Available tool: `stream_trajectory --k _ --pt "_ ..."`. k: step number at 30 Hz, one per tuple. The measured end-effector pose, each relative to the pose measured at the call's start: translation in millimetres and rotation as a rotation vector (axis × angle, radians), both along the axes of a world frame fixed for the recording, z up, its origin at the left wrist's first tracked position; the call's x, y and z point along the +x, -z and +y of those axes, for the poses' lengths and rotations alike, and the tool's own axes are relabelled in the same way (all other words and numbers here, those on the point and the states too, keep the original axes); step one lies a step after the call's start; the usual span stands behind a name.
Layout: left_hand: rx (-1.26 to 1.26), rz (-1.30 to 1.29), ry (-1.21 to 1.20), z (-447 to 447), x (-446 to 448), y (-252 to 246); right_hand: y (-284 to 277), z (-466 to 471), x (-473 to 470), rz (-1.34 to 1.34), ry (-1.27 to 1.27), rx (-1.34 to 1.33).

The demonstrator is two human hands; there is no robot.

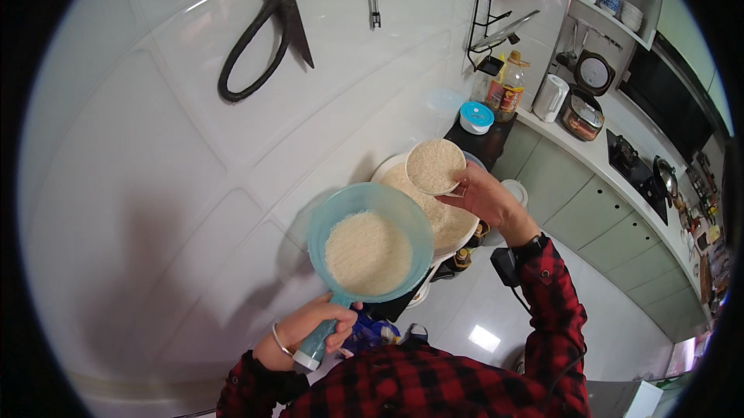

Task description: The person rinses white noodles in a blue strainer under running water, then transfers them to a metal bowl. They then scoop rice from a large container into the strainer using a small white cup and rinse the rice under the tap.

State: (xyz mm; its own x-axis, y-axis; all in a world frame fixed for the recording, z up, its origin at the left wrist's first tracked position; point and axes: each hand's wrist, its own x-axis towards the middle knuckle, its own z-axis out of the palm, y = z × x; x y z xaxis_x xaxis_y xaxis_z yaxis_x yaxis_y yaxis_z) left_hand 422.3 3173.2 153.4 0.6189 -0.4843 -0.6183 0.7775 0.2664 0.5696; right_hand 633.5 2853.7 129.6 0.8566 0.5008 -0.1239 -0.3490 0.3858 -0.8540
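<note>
My left hand (322, 325) is closed around the handle of a translucent teal plastic scoop (315, 238). White rice (369, 252) covers the bottom of that scoop. In my right hand (485, 200) is a small white bowl (411, 182) filled with rice, gripped by its rim and side. Under the bowl stands a wide white tub (386, 167) of rice, partly hidden by the bowl and the scoop. The scoop overlaps the tub's left side in the picture; whether they touch I cannot tell.
Behind the tub, a blue-lidded container (476, 119) and an oil bottle (511, 89) stand on a dark surface (485, 142). Scissors (273, 23) hang on the tiled wall. A counter at right holds an open rice cooker (583, 113) and a gas stove (636, 174). Dark bottles (461, 259) stand below the tub.
</note>
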Motion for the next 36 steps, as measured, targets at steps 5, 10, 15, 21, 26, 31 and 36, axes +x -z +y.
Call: stream_trajectory --k 5,10,15,21,26,31,36 --pt "-0.105 0.010 0.048 -3 9 7 -41 18 -25 -0.263 -0.031 -0.305" --pt "-0.146 0.045 0.063 -4 12 14 -46 47 -61 -0.814 -0.023 -0.633" --pt "-0.151 0.033 0.069 -5 11 16 -57 47 -75 -1.300 -0.014 -0.816" --pt "-0.151 0.050 0.052 -6 10 13 -59 41 -65 -1.005 0.089 -0.586" --pt "-0.089 0.034 0.026 3 0 5 -51 16 -39 -0.691 0.204 -0.436" --pt "-0.024 0.055 -0.024 23 -23 10 -9 0 -10 -0.779 0.222 -0.741" --pt "-0.031 0.093 -0.066 39 -41 24 50 4 12 -1.172 0.181 -1.044"
